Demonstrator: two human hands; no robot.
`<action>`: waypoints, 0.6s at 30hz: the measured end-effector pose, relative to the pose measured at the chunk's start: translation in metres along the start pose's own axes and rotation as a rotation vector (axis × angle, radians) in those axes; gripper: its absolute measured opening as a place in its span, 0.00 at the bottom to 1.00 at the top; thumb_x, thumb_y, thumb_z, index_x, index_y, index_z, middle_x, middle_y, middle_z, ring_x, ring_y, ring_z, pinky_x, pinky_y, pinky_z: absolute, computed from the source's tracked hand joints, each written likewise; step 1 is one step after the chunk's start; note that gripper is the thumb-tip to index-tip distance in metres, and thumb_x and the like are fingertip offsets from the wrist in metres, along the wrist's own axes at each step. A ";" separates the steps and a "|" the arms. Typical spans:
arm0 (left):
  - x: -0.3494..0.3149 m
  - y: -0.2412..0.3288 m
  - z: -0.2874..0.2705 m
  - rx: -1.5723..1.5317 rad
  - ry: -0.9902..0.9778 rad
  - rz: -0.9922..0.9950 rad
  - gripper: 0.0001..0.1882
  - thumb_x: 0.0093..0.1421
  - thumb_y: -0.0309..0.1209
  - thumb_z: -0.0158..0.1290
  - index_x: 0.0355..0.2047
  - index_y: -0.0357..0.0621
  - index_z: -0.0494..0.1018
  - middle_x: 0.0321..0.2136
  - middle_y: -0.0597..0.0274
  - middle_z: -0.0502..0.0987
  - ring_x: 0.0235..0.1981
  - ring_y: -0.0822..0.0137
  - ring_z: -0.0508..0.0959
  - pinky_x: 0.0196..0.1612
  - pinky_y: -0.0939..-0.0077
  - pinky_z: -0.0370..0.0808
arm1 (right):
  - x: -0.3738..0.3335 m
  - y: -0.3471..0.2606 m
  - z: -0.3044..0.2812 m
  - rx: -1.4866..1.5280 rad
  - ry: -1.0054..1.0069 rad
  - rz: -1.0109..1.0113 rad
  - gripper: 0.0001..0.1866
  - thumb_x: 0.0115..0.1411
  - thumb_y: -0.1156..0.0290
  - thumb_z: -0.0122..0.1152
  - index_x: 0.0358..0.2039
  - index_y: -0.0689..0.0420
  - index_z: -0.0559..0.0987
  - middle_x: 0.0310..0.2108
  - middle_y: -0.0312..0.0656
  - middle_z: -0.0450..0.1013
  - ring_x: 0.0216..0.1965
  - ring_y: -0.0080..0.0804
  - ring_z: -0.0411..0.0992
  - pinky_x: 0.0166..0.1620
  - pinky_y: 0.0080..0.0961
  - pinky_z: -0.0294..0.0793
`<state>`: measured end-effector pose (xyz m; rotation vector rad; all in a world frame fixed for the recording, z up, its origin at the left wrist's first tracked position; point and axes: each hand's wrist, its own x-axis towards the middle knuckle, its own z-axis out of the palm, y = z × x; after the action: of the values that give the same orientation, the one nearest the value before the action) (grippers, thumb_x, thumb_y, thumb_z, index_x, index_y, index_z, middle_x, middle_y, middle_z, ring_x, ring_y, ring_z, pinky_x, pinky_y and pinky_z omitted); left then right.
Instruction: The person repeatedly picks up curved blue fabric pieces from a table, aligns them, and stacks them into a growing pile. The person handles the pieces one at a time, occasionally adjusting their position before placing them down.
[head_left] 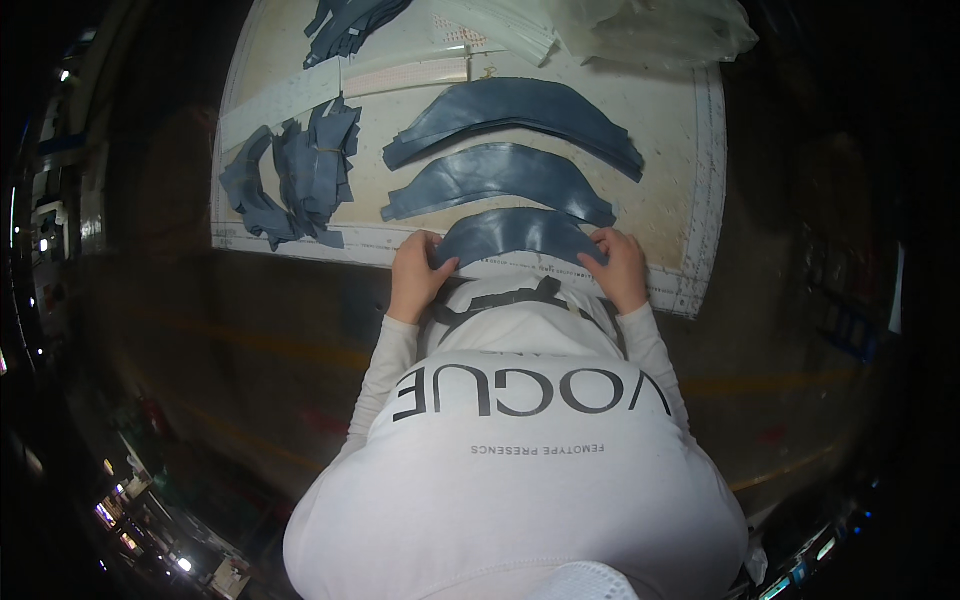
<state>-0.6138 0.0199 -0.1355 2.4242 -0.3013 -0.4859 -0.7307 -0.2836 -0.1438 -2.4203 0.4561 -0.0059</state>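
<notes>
A curved blue-grey sheet piece [520,231], shiny like leather, lies at the table's near edge. My left hand [415,272] pinches its left end between thumb and fingers. At its right end, my right hand [617,266] grips the other tip the same way. Just beyond lies a second curved piece [500,180] of the same colour. Farther back is a larger curved stack [512,115], whose layered edges show at its ends.
Bundles of blue-grey cut pieces [318,170] lie at the table's left, with more [352,28] at the far left. Pale strips [405,76] cross behind them. Clear plastic sheeting [660,30] is heaped at the far right. The table [680,170] has a white printed border.
</notes>
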 end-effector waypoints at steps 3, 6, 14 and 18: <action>0.001 -0.005 -0.003 0.209 0.123 0.226 0.21 0.43 0.32 0.67 0.36 0.41 0.71 0.26 0.54 0.74 0.30 0.52 0.75 0.33 0.62 0.71 | 0.002 0.003 0.000 -0.045 0.044 -0.100 0.17 0.41 0.73 0.73 0.33 0.57 0.76 0.27 0.41 0.70 0.33 0.40 0.68 0.39 0.34 0.68; -0.001 -0.007 -0.001 -0.024 0.067 0.037 0.18 0.45 0.34 0.66 0.33 0.39 0.72 0.23 0.54 0.74 0.27 0.52 0.76 0.30 0.63 0.71 | 0.003 0.004 0.000 0.013 0.011 -0.022 0.16 0.41 0.72 0.73 0.31 0.57 0.76 0.27 0.41 0.70 0.34 0.41 0.68 0.40 0.35 0.68; 0.008 -0.001 -0.035 -0.169 -0.175 0.041 0.12 0.55 0.35 0.60 0.32 0.38 0.75 0.20 0.58 0.74 0.19 0.66 0.68 0.26 0.72 0.66 | 0.004 -0.014 -0.012 -0.034 -0.005 -0.183 0.15 0.44 0.66 0.73 0.29 0.61 0.79 0.25 0.42 0.73 0.32 0.43 0.73 0.38 0.36 0.72; 0.027 0.016 -0.079 -0.308 -0.156 0.041 0.09 0.60 0.30 0.58 0.33 0.36 0.75 0.24 0.75 0.72 0.26 0.82 0.66 0.30 0.85 0.63 | 0.030 -0.024 -0.049 0.241 -0.120 -0.107 0.14 0.53 0.66 0.68 0.31 0.65 0.79 0.30 0.49 0.78 0.31 0.47 0.77 0.37 0.33 0.74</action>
<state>-0.5581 0.0423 -0.0753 2.0822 -0.3160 -0.6541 -0.7010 -0.3065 -0.0941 -2.1911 0.2549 0.0353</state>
